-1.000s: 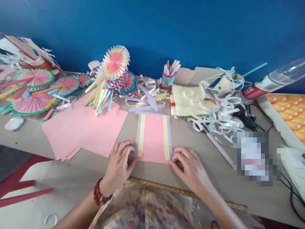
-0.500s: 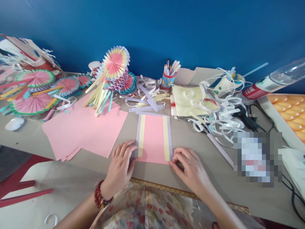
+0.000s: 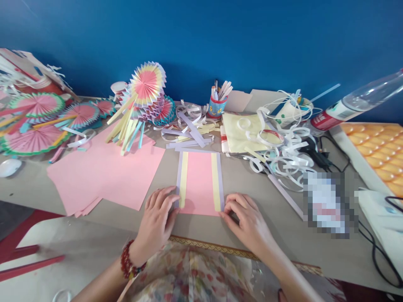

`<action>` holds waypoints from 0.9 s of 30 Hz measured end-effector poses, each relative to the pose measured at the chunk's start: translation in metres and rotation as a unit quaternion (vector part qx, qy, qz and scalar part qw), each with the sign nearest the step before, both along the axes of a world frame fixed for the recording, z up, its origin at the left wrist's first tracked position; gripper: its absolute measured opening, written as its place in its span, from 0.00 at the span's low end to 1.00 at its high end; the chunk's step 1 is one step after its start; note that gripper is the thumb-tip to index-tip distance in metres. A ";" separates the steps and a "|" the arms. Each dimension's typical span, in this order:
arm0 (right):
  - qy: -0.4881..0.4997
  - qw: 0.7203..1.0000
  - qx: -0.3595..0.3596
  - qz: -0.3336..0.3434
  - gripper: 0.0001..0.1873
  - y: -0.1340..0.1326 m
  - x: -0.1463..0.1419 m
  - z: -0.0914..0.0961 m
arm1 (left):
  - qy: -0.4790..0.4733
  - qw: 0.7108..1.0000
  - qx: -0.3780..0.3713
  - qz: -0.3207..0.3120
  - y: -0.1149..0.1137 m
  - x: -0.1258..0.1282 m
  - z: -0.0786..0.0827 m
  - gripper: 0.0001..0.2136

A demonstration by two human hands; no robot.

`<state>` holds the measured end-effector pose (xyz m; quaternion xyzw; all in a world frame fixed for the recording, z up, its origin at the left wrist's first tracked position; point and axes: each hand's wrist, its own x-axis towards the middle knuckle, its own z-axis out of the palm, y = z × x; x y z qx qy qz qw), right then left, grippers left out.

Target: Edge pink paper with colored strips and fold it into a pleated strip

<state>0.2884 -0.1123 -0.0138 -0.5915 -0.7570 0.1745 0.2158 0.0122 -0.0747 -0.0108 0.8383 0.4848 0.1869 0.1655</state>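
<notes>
A pink sheet of paper [image 3: 199,180] lies flat in front of me, with yellow and lilac strips along its left and right sides. My left hand [image 3: 160,214], a red bead bracelet [image 3: 129,260] at the wrist, grips the sheet's lower left edge with curved fingers and thumb. At the lower right corner, my right hand [image 3: 244,218] has thumb and forefinger closed on the paper, the other fingers curled. Loose lilac strips [image 3: 192,130] lie just beyond the sheet's far edge.
Larger pink sheets [image 3: 110,172] lie to the left, below folded paper rosettes [image 3: 146,86]. A pen cup [image 3: 216,107] stands against the blue wall. On the right are yellow paper [image 3: 236,134], curled white strips [image 3: 283,163], a plastic bottle [image 3: 343,110] and a black cable [image 3: 374,247].
The whole view has shifted slightly, so things appear a little further left. Both hands keep their places at the sheet's lower edges.
</notes>
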 end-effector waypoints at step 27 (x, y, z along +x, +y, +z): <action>0.030 1.000 -0.007 -0.003 0.06 0.002 0.001 0.002 | 0.043 0.998 0.033 -0.039 -0.001 0.003 -0.002 0.20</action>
